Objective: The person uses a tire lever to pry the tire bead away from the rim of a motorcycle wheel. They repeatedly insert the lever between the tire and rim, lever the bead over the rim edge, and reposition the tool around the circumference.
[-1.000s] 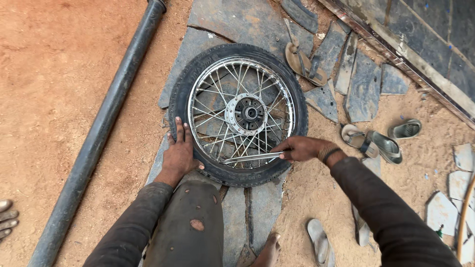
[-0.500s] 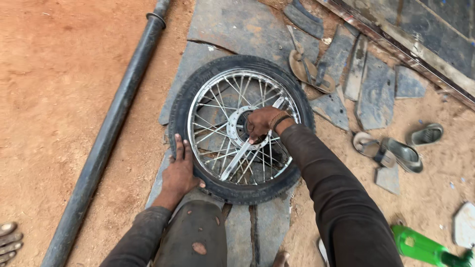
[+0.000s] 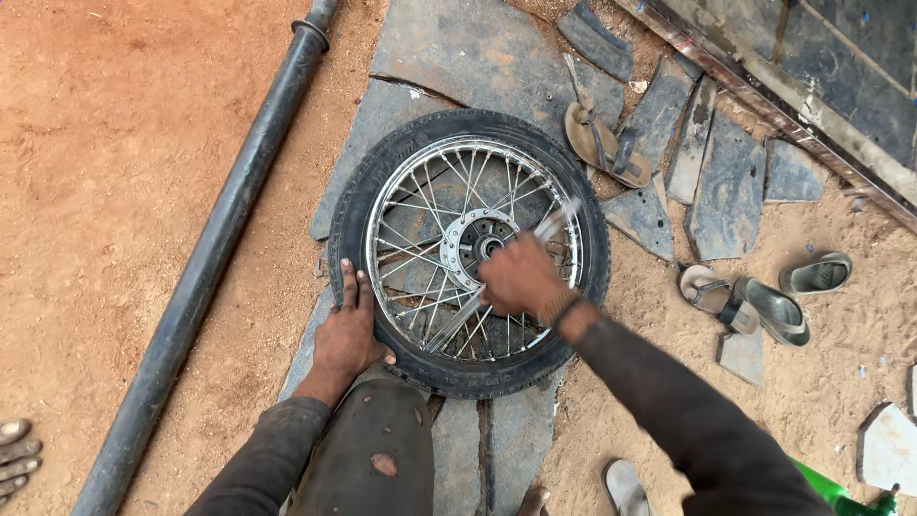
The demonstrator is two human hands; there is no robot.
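Observation:
A spoked wheel with a black tyre (image 3: 592,225) lies flat on grey stone slabs (image 3: 449,57). Its silver hub (image 3: 473,244) sits at the centre of the chrome rim. My left hand (image 3: 346,330) presses flat on the tyre's near-left edge, fingers spread. My right hand (image 3: 521,279) hovers over the spokes just right of the hub, closed around a long metal rod (image 3: 458,320) that runs diagonally across the wheel; its far end is blurred. My knee (image 3: 368,459) rests just below the wheel.
A long black pipe (image 3: 205,268) lies on the red dirt to the left. Sandals lie at the upper right (image 3: 597,143) and right (image 3: 764,301). Broken stone pieces (image 3: 726,182) are scattered right. Someone's toes (image 3: 14,454) show at the left edge. A green object (image 3: 841,497) sits at the bottom right.
My right hand has moved from the near rim to the hub area, taking the metal rod with it and swinging it to a diagonal. The left hand stays on the tyre.

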